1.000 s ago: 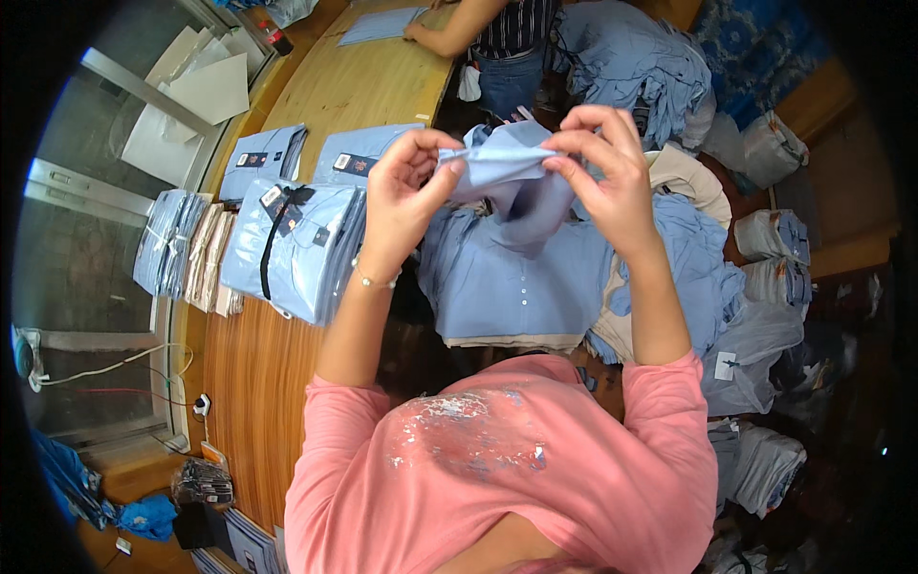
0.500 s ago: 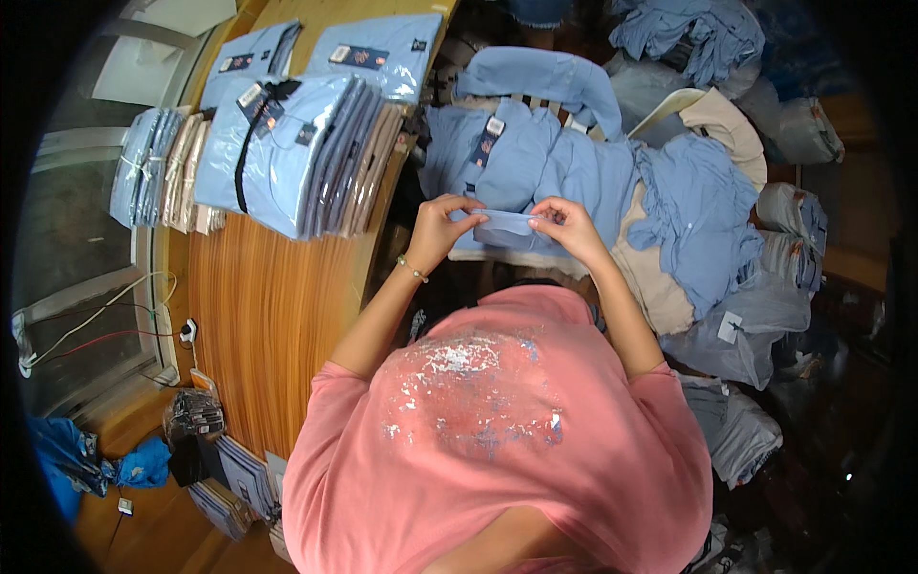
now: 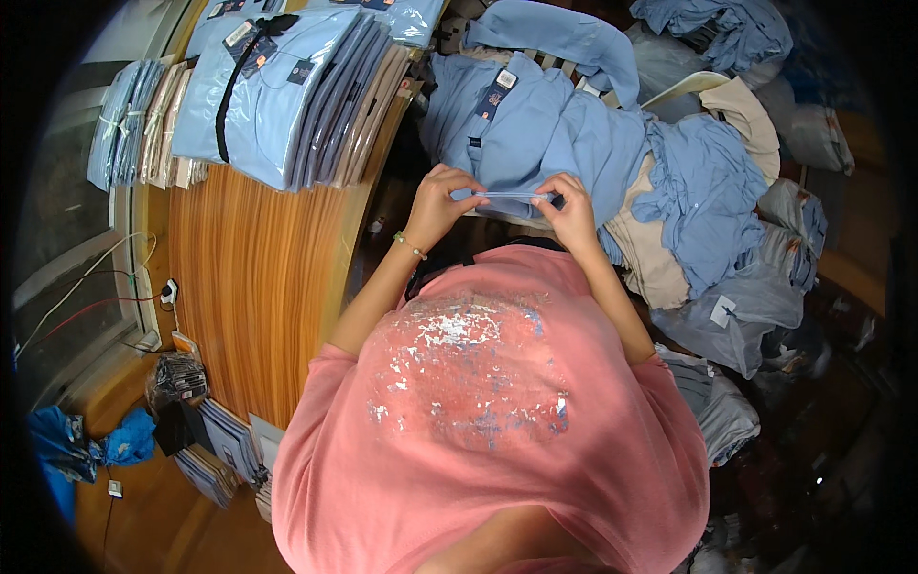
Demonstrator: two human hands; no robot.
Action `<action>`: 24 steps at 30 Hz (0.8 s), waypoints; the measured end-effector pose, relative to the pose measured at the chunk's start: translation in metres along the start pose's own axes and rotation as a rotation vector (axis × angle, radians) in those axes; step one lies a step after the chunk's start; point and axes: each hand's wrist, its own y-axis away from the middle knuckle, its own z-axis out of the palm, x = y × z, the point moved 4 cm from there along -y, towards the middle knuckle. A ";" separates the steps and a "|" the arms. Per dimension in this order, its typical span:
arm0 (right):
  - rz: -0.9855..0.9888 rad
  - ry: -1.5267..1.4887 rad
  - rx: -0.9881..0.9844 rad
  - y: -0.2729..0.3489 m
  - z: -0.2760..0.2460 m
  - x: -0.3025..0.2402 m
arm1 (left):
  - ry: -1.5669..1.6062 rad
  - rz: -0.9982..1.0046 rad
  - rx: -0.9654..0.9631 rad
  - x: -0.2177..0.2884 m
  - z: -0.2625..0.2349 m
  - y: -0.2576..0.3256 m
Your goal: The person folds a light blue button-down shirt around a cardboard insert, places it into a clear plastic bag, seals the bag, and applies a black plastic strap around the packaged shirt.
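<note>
From afar, I have the left hand (image 3: 440, 199) and right hand (image 3: 571, 209) pinching opposite ends of a narrow light-blue fabric fold (image 3: 512, 195), right of the brown wood-grained counter (image 3: 253, 287).

A window (image 3: 76, 320) with dark panes and a pale frame stands at the left, beside a tabletop (image 3: 263, 297) with striped brown wood grain, brightly lit. Another brown surface (image 3: 182, 531) spans the lower left; the right side lies in deep shadow.

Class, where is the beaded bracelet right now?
In the head view, the beaded bracelet circles the left wrist, left of centre, just below the left hand pinching light-blue cloth.
</note>
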 end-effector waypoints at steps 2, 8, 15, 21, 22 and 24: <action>0.036 -0.077 -0.022 0.000 0.002 0.008 | -0.002 0.004 -0.018 -0.001 -0.001 -0.001; 0.012 -0.082 -0.030 0.000 0.000 0.010 | 0.011 0.050 -0.009 -0.002 -0.001 -0.003; -0.030 -0.016 -0.007 0.001 -0.004 0.005 | 0.043 0.008 -0.047 -0.006 0.002 -0.006; -0.112 0.088 -0.457 -0.021 0.006 0.017 | 0.063 -0.050 -0.213 0.004 0.005 0.002; -0.124 0.120 -0.414 -0.042 0.010 0.026 | 0.053 0.081 -0.256 0.012 0.009 0.003; -0.373 0.370 -0.235 -0.087 0.024 0.024 | 0.087 0.252 -0.360 0.034 0.018 0.003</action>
